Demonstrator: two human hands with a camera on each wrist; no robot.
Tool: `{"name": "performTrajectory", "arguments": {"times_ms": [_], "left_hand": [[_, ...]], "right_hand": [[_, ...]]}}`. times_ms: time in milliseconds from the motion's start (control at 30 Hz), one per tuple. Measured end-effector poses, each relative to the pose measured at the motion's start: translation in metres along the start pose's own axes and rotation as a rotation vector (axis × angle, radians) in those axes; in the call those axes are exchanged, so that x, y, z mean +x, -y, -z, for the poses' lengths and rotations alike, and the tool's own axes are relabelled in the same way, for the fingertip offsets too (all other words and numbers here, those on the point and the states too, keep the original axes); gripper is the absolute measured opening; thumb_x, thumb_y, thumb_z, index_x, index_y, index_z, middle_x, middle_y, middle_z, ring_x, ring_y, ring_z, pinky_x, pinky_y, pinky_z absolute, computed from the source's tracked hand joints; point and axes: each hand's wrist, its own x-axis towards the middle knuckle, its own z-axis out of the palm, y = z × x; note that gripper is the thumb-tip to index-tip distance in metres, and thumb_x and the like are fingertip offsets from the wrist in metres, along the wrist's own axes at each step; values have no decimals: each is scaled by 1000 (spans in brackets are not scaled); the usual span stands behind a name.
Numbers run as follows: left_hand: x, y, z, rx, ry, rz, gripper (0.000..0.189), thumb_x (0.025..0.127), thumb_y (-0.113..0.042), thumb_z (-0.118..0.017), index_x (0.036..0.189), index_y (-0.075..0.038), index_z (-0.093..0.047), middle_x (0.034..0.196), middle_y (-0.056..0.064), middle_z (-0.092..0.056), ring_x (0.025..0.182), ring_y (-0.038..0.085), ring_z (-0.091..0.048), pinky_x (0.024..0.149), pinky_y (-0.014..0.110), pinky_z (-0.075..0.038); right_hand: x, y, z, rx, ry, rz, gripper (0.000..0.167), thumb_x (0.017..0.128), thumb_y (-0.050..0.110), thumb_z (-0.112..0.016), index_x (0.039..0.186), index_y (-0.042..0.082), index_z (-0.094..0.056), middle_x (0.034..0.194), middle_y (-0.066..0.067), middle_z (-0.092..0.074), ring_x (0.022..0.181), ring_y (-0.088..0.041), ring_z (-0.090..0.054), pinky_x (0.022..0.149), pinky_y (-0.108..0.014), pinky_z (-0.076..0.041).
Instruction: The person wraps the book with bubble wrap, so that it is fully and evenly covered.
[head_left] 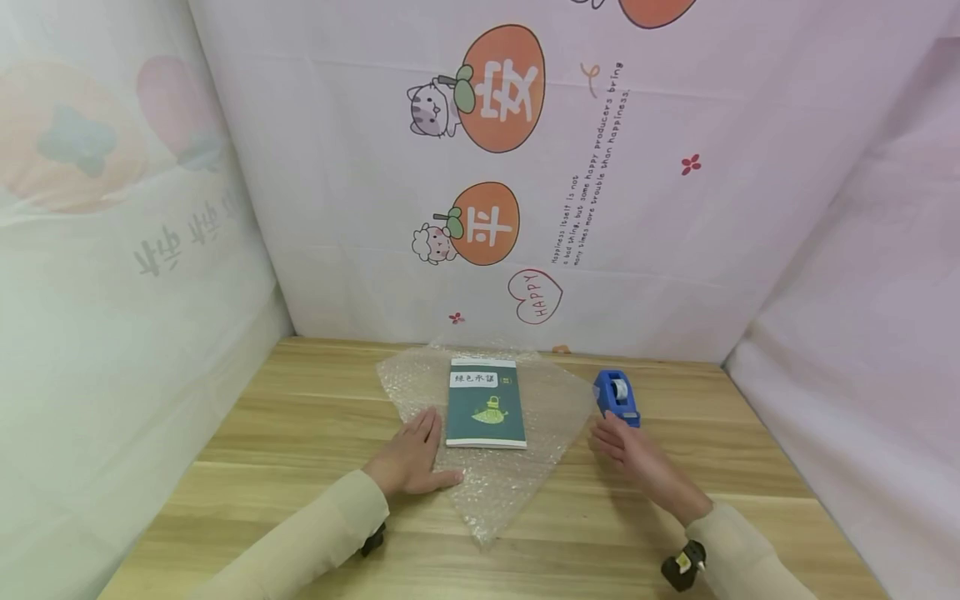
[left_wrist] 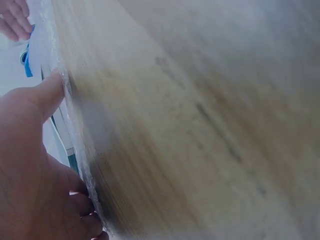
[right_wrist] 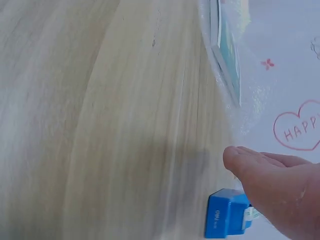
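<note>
A green booklet [head_left: 486, 429] with white bands lies on a sheet of bubble wrap [head_left: 487, 492], which is turned with one corner toward the person. My left hand [head_left: 411, 458] rests on the wrap's left edge, thumb and fingers spread, beside the booklet's lower left corner. In the left wrist view, the left thumb and fingers lie along the rim of the wrap. My right hand [head_left: 630, 454], its fingers extended together, is just in front of the blue tape dispenser [head_left: 617, 396]. The right wrist view shows that hand over the dispenser [right_wrist: 225, 212], nothing held.
The wooden table [head_left: 285, 467] is enclosed by a printed white cloth [head_left: 345, 208] at the back and cloth walls at both sides. The wrap's right corner reaches up to the dispenser. A dark wrist device [head_left: 684, 567] sits at the right cuff.
</note>
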Motion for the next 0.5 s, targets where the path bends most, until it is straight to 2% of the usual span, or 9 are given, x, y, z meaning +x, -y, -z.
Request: {"name": "performTrajectory", "arguments": {"times_ms": [100,333,500], "left_hand": [[1,2,-3,-9,2,2,108,99,-71,-54,163,10,-23,174,28,-17,164,42,-18,134,52,-24],[2,5,-4,-44,-5,-7,108,99,-70,-55,163,11,-22,174,29,-16,164,42,-17,134,52,-23],[2,4,-5,-38,-12,0,109,98,-70,-56,163,11,-23,174,29,-16,164,41,-17,134,51,-23]], "right_hand": [[1,-4,3,114,12,-22,87,115,54,-18,161,-19,-9,168,-39,-17,159,-50,-22,131,-55,-21],[6,-10,2,357,-15,-65,86,115,53,-14,160,-20,-5,168,-41,-16,160,-48,-20,130,-42,-31],[11,-15,2,477,8,-80,83,115,51,-9,161,-17,0,169,-40,-10,161,-47,-15,132,-44,-22]]}}
